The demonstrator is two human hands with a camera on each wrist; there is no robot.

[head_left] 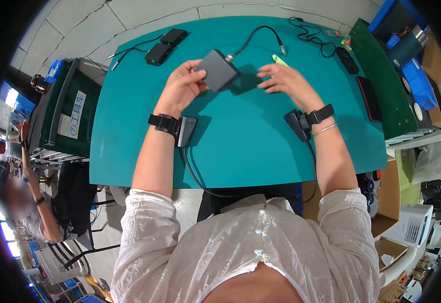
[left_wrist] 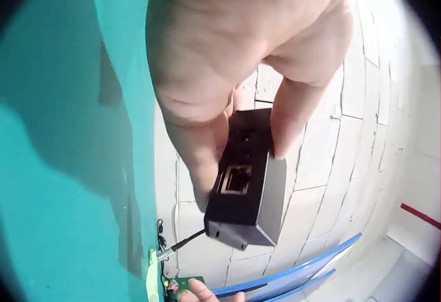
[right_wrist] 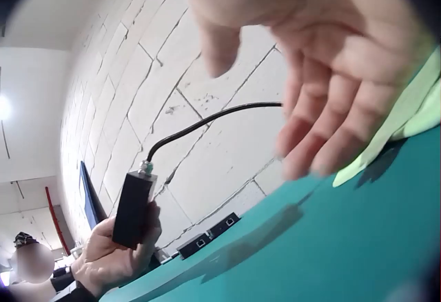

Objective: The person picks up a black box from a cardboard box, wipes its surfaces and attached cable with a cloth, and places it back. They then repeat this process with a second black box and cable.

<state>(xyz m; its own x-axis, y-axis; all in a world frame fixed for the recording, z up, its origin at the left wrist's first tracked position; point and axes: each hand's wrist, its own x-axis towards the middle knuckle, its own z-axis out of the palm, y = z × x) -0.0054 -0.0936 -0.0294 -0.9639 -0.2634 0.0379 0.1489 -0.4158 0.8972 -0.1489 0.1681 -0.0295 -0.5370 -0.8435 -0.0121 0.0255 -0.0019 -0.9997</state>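
Note:
My left hand holds a small dark grey electronics box above the table, thumb on its flat face and fingers behind. A square socket shows on one narrow side in the left wrist view. From the opposite side, a black cable leaves a metal connector on the box and arcs away to a silver-tipped plug over the table. To the right of the box, my right hand hovers apart from it with nothing in its grasp, fingers loosely bent. Close by lies a light green cloth.
Two similar black boxes with cables sit at the table's back left. A coiled cable, a power strip and a dark phone-like slab lie on the right. Green crates flank the green table. Another person sits at left.

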